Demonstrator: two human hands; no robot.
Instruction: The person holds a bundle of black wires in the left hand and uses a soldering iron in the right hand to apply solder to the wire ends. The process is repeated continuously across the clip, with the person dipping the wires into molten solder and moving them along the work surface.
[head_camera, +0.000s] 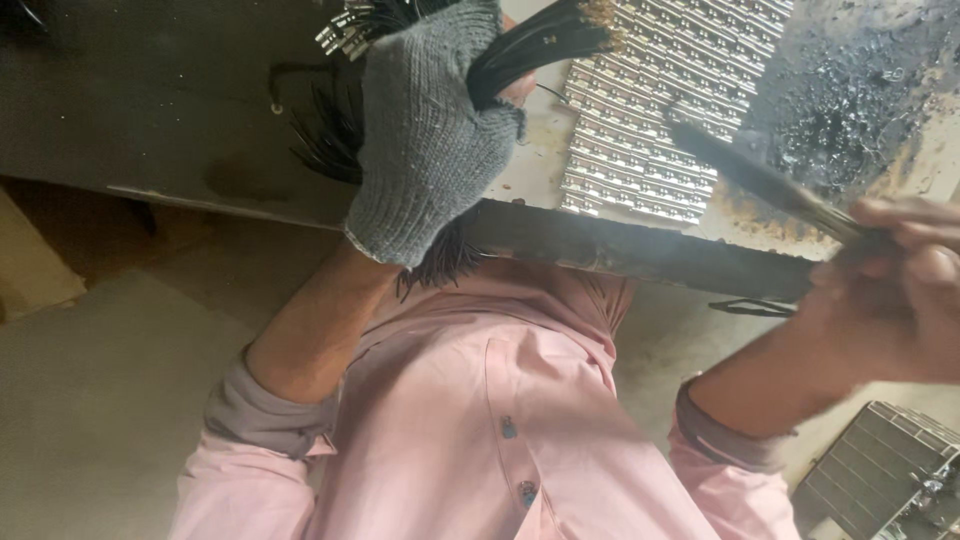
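We look down on a long dark workbench (180, 120) that runs across the upper half of the view, its front edge worn and stained, with bare floor (100, 400) below it. Our own pink shirt (480, 430) fills the lower middle, sleeves rolled up to the elbows. On the right end of the bench lies a blackened, sooty patch (850, 90) with shiny specks in it. Beside that patch, a sheet of small silvery metal pieces (650, 110) sits in tight rows on the bench top. At the lower right corner we see a grey ribbed metal block (880, 480) on the floor

Our left hand (430, 130), in a grey knitted glove, is wrapped tight around a thick bundle of thin black wires (530, 45); it is held above the bench, just left of the silvery sheet. The wire ends fan out past the glove toward the upper right, tipped with a yellowish colour, and more strands hang below the wrist over the bench edge. Small metal tags (340, 30) show at the top beside the glove

Our right hand (900, 280), bare and blurred, is closed around the handle of a dark flat brush-like tool (760, 180), which slants up and left toward the sooty patch; we cannot tell whether its tip touches the bench
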